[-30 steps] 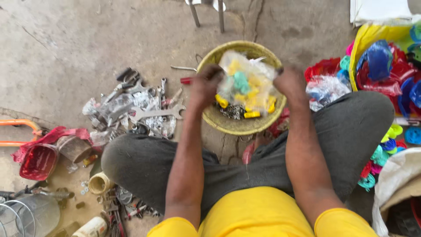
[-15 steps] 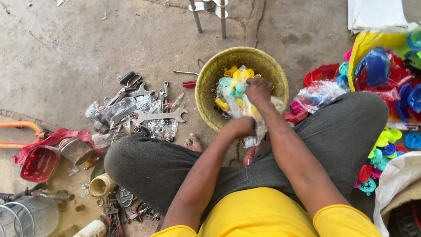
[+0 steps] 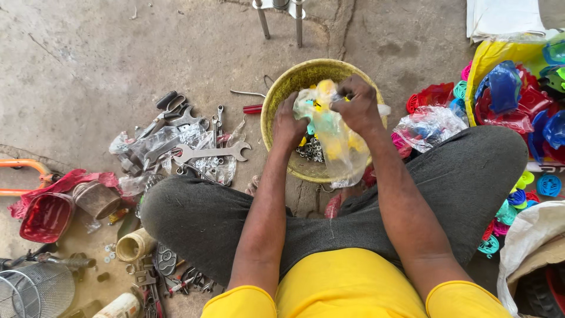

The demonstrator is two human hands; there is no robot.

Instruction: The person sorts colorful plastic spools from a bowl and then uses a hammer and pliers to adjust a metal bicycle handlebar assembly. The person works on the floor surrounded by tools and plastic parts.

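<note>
Bag [image 3: 335, 141] of clear plastic, with small yellow and green pieces inside, hangs over the yellow bowl [image 3: 282, 88] in front of the seated person. It looks light, soft and a bit slippery, so I think it is best held at the gathered top, not at the loose belly, which may tear.

Going from the left: a red tub [image 3: 46, 217] and a wire basket [image 3: 35, 290] stand on the floor, then a heap of wrenches [image 3: 209, 153] and other tools lies on plastic sheet, just beside the bowl. The left hand [image 3: 288, 122] has its fingers curled on the left side of the bag. The right hand [image 3: 356, 105] is closed tight on the top of the bag. Metal bits lie in the bowl under the bag. To the right, another clear bag [image 3: 428, 126] rests by the knee, and coloured plastic parts [image 3: 518, 106] are piled near. Nothing stands between the hands and the bowl.
</note>
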